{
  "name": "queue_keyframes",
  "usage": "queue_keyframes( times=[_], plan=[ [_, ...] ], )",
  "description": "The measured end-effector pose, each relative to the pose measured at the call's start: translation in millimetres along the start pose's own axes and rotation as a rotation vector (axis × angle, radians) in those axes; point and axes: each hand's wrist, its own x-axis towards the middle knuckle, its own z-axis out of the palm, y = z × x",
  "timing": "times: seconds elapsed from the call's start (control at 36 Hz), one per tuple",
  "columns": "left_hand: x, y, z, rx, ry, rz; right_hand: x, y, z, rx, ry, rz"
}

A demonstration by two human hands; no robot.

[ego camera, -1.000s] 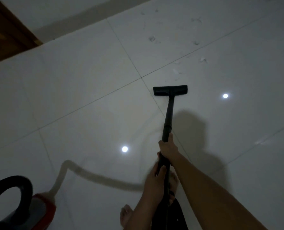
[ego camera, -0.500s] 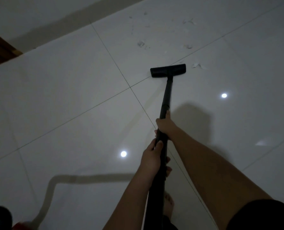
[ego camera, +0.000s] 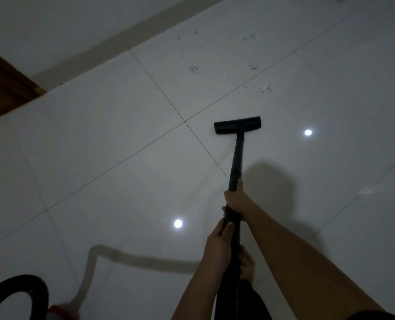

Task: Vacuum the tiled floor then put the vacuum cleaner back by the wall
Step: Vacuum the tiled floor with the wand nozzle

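Both hands grip the black vacuum wand [ego camera: 237, 155]. My right hand [ego camera: 235, 199] holds it higher up the tube, and my left hand [ego camera: 217, 245] closes around it just below. The flat black floor nozzle [ego camera: 237, 124] rests on the glossy white tiled floor [ego camera: 113, 139], just right of a grout crossing. A grey hose [ego camera: 136, 260] curves left across the tiles to the red and black vacuum body [ego camera: 18, 303] at the bottom left corner. Scraps of debris [ego camera: 195, 69] lie on the tile beyond the nozzle.
A pale wall with a grey skirting [ego camera: 113, 45] runs along the top left. A brown wooden door frame [ego camera: 5, 88] stands at the left edge. More scraps [ego camera: 266, 88] lie ahead to the right. My bare foot [ego camera: 247, 266] is under the wand.
The nozzle has been pulled back toward me from the grout line near the debris. My hands came back with the wand, and the vacuum body shows more at the bottom left.
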Motion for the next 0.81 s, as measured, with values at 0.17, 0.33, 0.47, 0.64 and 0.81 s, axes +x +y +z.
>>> queue_keyframes(
  times=[0.17, 0.33, 0.47, 0.64, 0.81],
  plan=[
    [-63, -64, -27, 0.029, -0.022, -0.009, -61, 69, 37, 0.02, -0.014, 0.053],
    [-114, -110, -55, 0.023, 0.0, -0.014, -106, 118, 73, -0.01, -0.052, 0.051],
    [-132, -129, -77, 0.066, 0.037, -0.009, -121, 132, 100, -0.055, -0.075, 0.039],
    [-125, -135, -86, 0.043, 0.076, 0.007, -111, 130, 116, 0.003, -0.103, 0.041],
    [-98, -114, -79, -0.008, 0.084, 0.015, -82, 104, 112, 0.047, -0.128, 0.041]
  ],
)
